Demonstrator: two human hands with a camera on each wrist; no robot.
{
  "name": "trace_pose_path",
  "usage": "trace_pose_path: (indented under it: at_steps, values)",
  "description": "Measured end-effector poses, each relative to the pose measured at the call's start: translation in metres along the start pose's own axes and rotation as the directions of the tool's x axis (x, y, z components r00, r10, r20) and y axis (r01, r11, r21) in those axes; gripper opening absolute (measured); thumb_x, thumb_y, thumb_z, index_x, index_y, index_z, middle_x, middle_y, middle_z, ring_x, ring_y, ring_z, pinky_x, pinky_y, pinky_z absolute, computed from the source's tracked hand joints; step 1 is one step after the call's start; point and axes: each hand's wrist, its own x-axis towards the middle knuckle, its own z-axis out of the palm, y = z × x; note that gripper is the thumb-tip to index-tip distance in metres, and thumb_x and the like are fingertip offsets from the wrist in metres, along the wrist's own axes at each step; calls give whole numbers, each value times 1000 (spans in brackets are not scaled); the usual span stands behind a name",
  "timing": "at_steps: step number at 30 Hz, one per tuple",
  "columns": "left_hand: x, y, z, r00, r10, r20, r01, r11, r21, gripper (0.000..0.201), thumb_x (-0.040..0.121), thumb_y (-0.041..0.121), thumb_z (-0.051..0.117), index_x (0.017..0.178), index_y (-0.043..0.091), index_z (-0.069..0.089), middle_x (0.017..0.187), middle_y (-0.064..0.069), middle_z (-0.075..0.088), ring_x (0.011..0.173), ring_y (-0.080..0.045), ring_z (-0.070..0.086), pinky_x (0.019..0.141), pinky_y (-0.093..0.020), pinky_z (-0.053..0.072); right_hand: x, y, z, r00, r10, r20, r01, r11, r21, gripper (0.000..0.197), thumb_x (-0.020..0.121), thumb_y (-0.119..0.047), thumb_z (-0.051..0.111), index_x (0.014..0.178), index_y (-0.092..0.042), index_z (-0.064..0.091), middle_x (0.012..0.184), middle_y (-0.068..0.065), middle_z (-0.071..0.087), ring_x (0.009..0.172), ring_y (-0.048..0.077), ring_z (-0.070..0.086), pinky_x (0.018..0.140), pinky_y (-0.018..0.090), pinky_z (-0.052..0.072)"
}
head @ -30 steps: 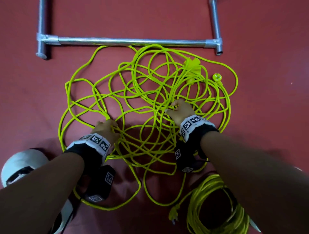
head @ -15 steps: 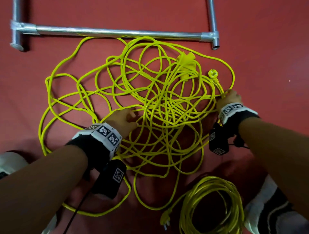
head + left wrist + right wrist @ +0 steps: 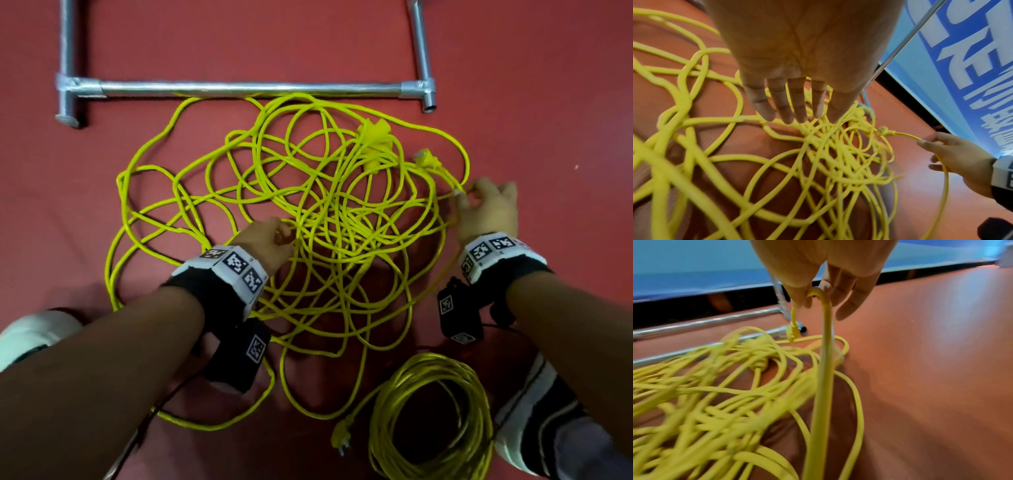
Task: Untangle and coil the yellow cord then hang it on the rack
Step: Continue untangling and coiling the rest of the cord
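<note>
A tangled yellow cord (image 3: 325,222) lies spread on the red floor in front of the metal pipe rack (image 3: 239,88). My left hand (image 3: 284,236) is over the middle of the tangle. In the left wrist view its fingers (image 3: 797,113) are straight, with the tips on the strands (image 3: 818,162). My right hand (image 3: 466,195) is at the tangle's right edge. It pinches the cord (image 3: 826,337) between thumb and forefinger, a short way behind the plug (image 3: 426,158), which hangs free (image 3: 793,332). The cord's socket end (image 3: 375,137) lies on the pile near the rack.
A second yellow cord (image 3: 428,421), neatly coiled, lies on the floor near my right foot, its plug (image 3: 340,437) pointing left. White shoes show at the bottom left (image 3: 30,335) and bottom right (image 3: 534,421). A blue banner (image 3: 962,65) stands behind the rack.
My right hand left the middle of the tangle, went to its right edge and took the cord near the plug. My left hand moved right, toward the centre of the pile.
</note>
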Motion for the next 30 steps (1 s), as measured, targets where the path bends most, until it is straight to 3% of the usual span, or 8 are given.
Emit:
trace_pose_path:
  at_steps: [7, 10, 13, 15, 19, 22, 24, 30]
  values:
    - [-55, 75, -64, 954, 265, -139, -270, 963, -16, 51, 83, 23, 69, 128, 17, 48, 125, -9, 53, 113, -28, 53, 97, -40, 43, -43, -103, -66, 854, -391, 343, 227, 874, 430, 6, 88, -19, 64, 91, -23, 62, 63, -7, 50, 50, -4, 45, 55, 14, 34]
    - [-92, 99, -89, 897, 398, -195, -371, 915, 161, 62, 80, 35, 70, 135, 30, 43, 137, 1, 42, 128, -24, 39, 106, -41, 33, -77, -157, -105, 689, -574, 443, 326, 791, 517, 16, 85, -12, 67, 80, -26, 61, 59, -10, 49, 51, -1, 43, 55, 17, 33]
    - [-122, 115, -114, 860, 486, -159, -397, 831, 390, 37, 93, 37, 53, 125, 19, 50, 122, -3, 55, 121, -26, 46, 91, -34, 34, -103, -195, -141, 614, -659, 435, 387, 731, 562, 17, 80, -14, 69, 80, -27, 59, 60, 2, 54, 54, 4, 44, 57, 24, 35]
    - [-139, 118, -133, 857, 497, -136, -447, 848, 284, 26, 99, 27, 45, 114, 7, 54, 102, -10, 61, 106, -29, 55, 76, -29, 32, -110, -206, -160, 620, -679, 392, 394, 702, 594, 16, 74, -20, 66, 83, -27, 55, 58, 5, 51, 55, 14, 43, 54, 27, 34]
    - [-169, 113, -177, 831, 463, -307, -435, 886, 159, 36, 99, 35, 43, 101, 4, 59, 98, -18, 61, 99, -31, 57, 82, -36, 38, -116, -197, -177, 641, -657, 397, 324, 700, 636, 29, 81, -1, 66, 91, -24, 50, 60, 2, 44, 51, 13, 43, 47, 20, 36]
    - [-187, 108, -206, 824, 386, -414, -407, 913, 41, 25, 100, 25, 45, 98, 6, 60, 87, -16, 56, 94, -31, 56, 77, -35, 35, -126, -167, -169, 559, -657, 506, 432, 752, 498, 29, 87, 7, 56, 82, -21, 54, 66, -2, 58, 57, 0, 54, 62, 22, 46]
    - [-194, 99, -216, 839, 339, -426, -364, 931, 26, 18, 99, 23, 46, 96, 11, 60, 82, -12, 55, 94, -35, 56, 74, -35, 35, -126, -145, -161, 526, -620, 582, 532, 774, 343, 34, 87, 3, 57, 78, -30, 55, 75, -1, 62, 71, 11, 60, 74, 36, 50]
    - [-213, 74, -210, 922, 253, -294, -292, 952, -97, 24, 95, 9, 51, 73, 20, 48, 72, -7, 57, 64, -25, 58, 70, -36, 50, -123, -165, -203, 744, -591, 310, 479, 796, 369, 30, 87, 6, 53, 109, -14, 58, 88, 0, 67, 79, 16, 61, 74, 24, 45]
